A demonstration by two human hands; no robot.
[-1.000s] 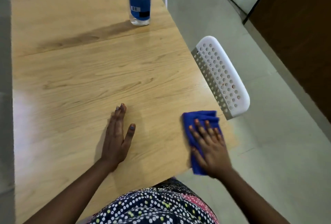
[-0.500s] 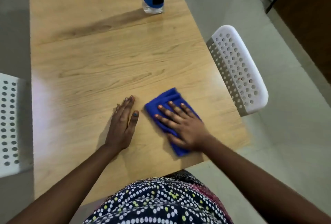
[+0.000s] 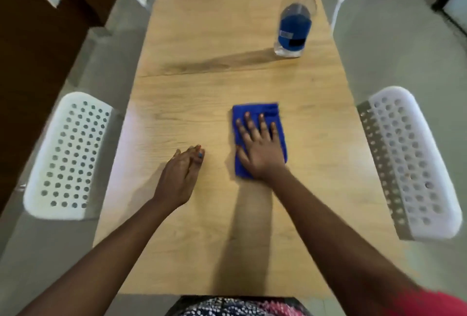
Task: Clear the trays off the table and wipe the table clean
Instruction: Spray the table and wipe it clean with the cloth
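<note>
The right hand (image 3: 261, 150) lies flat with fingers spread on a folded blue cloth (image 3: 257, 138), pressing it onto the wooden bench (image 3: 177, 103) a little right of the bench's middle. At about nine o'clock from the cloth, near but apart from it, the left hand (image 3: 180, 176) rests on the bare wood, its fingers straight and held together, holding nothing. Up at one o'clock from the cloth, well apart and close to the bench's right edge, stands a clear spray bottle (image 3: 293, 29) with blue liquid in its lower part. A white perforated chair (image 3: 68, 156) stands at the bench's left side and another white chair (image 3: 414, 161) at the right. Two more white chair backs show at the far end, blurred.
</note>
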